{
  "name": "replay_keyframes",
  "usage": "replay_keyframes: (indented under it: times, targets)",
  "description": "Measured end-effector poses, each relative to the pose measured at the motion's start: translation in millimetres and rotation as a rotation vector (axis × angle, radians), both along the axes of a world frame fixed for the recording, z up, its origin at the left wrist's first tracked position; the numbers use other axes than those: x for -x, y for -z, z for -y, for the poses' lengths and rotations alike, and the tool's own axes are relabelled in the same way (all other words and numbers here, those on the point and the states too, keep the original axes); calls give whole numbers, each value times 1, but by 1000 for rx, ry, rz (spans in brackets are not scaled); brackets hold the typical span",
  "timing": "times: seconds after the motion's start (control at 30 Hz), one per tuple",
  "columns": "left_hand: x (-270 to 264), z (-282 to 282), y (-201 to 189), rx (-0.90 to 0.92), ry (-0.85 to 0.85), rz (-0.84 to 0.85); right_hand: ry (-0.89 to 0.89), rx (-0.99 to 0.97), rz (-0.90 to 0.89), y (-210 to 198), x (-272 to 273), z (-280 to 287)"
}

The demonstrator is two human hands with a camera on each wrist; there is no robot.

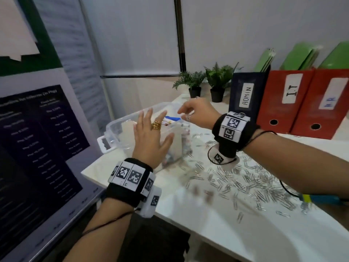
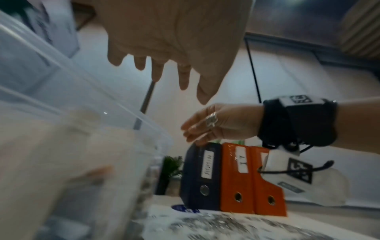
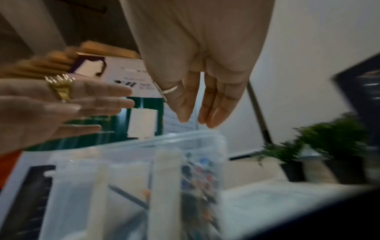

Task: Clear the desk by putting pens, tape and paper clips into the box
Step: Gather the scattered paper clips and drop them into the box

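Head view | clear box point(image 1: 120, 127) set near white table point(image 1: 217, 233) left corner | left hand point(image 1: 151, 137) spread flat above it, right hand point(image 1: 196, 114) loosely uncurled over far rim, nothing held | paper clips point(image 1: 245, 182) strewn rightward | binders point(image 1: 283, 103) along wall

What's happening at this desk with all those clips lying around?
A person is tidying the desk into a clear plastic box. Both hands hover over it: the left hand spread open, the right hand with fingers pointing down. Pens are already inside, but many paper clips are scattered on the desk.
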State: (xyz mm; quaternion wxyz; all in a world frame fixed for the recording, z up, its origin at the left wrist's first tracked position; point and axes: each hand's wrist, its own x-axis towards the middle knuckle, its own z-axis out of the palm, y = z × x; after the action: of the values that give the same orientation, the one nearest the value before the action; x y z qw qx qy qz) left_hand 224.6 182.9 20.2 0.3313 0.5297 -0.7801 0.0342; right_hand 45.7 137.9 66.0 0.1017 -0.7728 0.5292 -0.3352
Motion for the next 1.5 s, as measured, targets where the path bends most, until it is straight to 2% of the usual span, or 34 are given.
replay_keyframes:
  times: [0.1, 0.23, 0.33, 0.43, 0.57, 0.7, 0.8, 0.93, 1.2, 1.5]
  targets:
    - [35, -8, 12, -132, 127, 139, 115, -180, -214, 36, 52, -11]
    - [72, -6, 40, -448, 177, 340, 196, -450, -529, 85, 90, -29]
    - [91, 0, 56, -615, 195, 443, 209, -596, -560, 101, 101, -39]
    - [106, -1, 66, -712, 172, 526, 166, -648, -582, 104, 103, -48]
    - [123, -8, 80, -682, 104, 600, 142, -631, -641, 112, 104, -53]
    - [134, -5, 84, -652, 62, 512, 163, -585, -644, 115, 108, -48]
    - [143, 4, 79, -672, 128, 484, 196, -536, -641, 118, 106, -45]
    - [150, 14, 81, -654, 230, 542, 209, -533, -675, 123, 104, -43]
    - [155, 15, 87, -608, 276, 545, 199, -486, -630, 118, 104, -50]
    - [165, 8, 79, -606, 262, 749, 226, -507, -628, 109, 95, -52]
